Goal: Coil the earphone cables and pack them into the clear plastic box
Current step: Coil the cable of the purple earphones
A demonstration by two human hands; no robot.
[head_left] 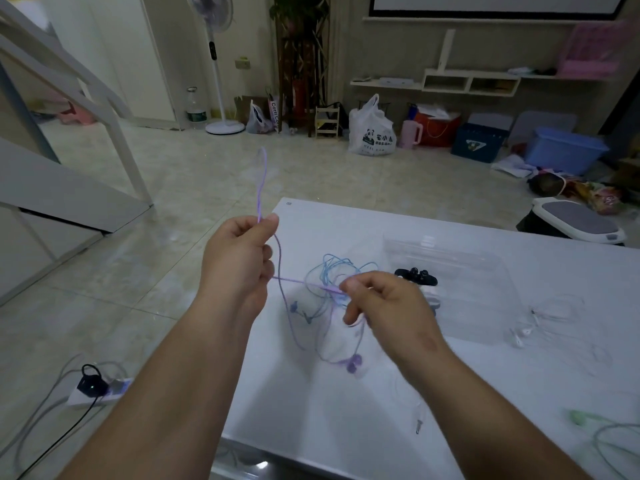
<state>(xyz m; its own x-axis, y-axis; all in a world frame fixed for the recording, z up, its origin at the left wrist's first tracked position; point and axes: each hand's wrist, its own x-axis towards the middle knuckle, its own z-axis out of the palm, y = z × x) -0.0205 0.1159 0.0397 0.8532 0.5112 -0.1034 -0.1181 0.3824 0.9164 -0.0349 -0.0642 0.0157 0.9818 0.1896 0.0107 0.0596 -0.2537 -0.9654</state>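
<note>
My left hand (pixel 239 261) is raised over the table's left edge and pinches the purple earphone cable (pixel 282 271); one end of it sticks up above the fist. My right hand (pixel 384 306) pinches the same cable further along, pulling a short stretch taut between the hands. The rest of the purple cable hangs in loops down to its earbuds (pixel 353 362) on the white table (pixel 346 427). A blue earphone cable (pixel 332 268) lies tangled behind. The clear plastic box (pixel 457 289) stands to the right of my right hand, with black earphones (pixel 415 276) in it.
White earphones (pixel 526 330) lie right of the box, and a green pair (pixel 588 420) sits near the table's right edge. A power strip with cables (pixel 97 388) lies on the floor at left. A stool (pixel 578 225) stands beyond the table's far right.
</note>
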